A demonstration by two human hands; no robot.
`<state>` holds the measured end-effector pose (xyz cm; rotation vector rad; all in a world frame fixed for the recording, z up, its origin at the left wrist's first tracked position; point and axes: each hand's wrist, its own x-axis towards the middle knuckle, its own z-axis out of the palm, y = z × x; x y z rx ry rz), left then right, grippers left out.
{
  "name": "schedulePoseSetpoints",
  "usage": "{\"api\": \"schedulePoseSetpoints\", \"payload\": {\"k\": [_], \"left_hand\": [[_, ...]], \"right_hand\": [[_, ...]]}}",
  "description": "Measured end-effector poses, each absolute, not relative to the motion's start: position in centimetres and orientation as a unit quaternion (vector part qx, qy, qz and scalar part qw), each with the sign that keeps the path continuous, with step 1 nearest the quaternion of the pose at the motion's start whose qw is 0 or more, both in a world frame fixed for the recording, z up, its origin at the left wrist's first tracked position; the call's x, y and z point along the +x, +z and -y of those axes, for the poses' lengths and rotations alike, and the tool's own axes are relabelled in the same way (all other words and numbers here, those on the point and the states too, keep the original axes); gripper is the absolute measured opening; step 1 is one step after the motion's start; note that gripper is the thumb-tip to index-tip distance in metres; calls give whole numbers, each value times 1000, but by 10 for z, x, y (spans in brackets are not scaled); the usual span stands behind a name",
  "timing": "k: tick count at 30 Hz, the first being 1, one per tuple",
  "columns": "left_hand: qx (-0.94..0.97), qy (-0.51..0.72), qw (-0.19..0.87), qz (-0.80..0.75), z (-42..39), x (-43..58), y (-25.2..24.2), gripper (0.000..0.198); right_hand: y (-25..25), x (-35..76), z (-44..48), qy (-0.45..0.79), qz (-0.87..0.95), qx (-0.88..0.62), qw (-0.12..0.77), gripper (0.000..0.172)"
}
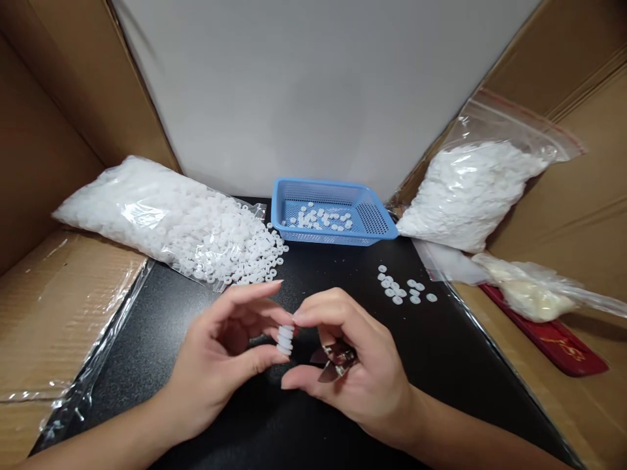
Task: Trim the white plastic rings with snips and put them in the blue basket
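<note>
A short stack of white plastic rings [285,340] is pinched between the thumb and fingers of my left hand [223,349]. My right hand [360,356] curls around small metal snips [336,360] with two short flat blades, partly hidden in the palm. The right index fingertip touches the upper end of the stack, while the right thumb stays apart from it, lower down. Several loose white discs [398,287] lie on the black table [255,431] beyond my right hand. Past my left hand, white rings [264,251] spill from a clear plastic bag [147,209].
A blue perforated basket [333,239] with scattered white pieces stands at the back. To the right are a full zip bag [475,189], a knotted bag with pale yellowish contents [533,297] and a red case [571,349]. Cardboard walls [582,170] flank the table.
</note>
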<state>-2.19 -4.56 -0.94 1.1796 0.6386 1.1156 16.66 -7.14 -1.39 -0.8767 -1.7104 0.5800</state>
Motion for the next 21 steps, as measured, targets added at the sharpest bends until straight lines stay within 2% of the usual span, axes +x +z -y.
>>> {"api": "schedulePoseSetpoints", "payload": {"k": [3, 7, 13, 17, 21], "left_hand": [[597, 502, 552, -295, 50, -24, -10, 59], [639, 491, 517, -286, 49, -26, -13, 70], [621, 460, 560, -300, 46, -25, -11, 70], [585, 464, 585, -317, 45, -24, -8, 65], [516, 474, 645, -305, 43, -22, -9, 57]], "right_hand": [[-19, 162, 72, 289, 695, -360, 551, 36], [-19, 162, 71, 342, 661, -373, 553, 34], [-18, 163, 67, 413, 609, -410, 539, 34], [-21, 164, 66, 371, 638, -410, 536, 26], [-24, 165, 65, 315, 671, -390, 546, 29]]}}
